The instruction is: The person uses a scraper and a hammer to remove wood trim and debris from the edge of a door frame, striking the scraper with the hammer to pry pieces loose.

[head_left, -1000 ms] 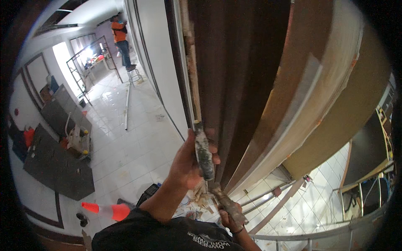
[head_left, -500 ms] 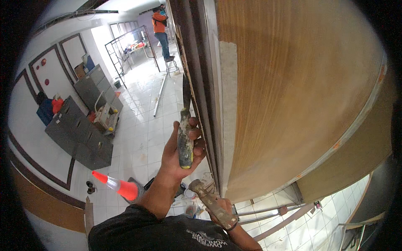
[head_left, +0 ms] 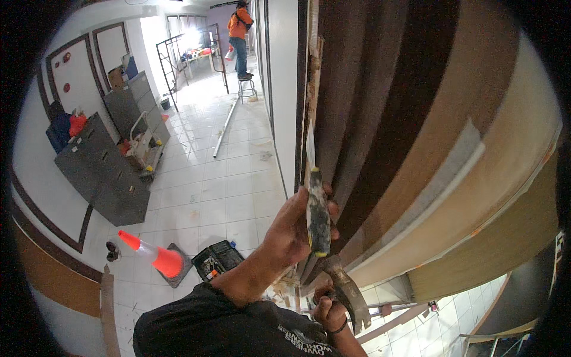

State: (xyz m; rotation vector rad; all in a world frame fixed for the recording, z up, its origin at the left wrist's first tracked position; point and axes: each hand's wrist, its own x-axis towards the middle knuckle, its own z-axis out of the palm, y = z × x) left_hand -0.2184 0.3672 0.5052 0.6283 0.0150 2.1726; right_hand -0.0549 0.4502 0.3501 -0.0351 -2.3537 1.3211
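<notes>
Holding hammer (head_left: 348, 293) and chisel (head_left: 319, 219) beside dark panelling (head_left: 372, 113).
Gripping the hammer in the curled right hand (head_left: 329, 308), near; clasping the chisel in the curled left hand (head_left: 292, 227), farther and left; pointing its blade (head_left: 310, 147) far along the wooden strip (head_left: 313, 80).

Looks like an office under renovation: grey filing cabinets (head_left: 107, 171) stand at nine o'clock; scaffold frame (head_left: 222, 59), person (head_left: 239, 35) on stool (head_left: 248, 81) at eleven; traffic cone (head_left: 160, 257) at eight; open toolbox (head_left: 225, 257) at seven.
</notes>
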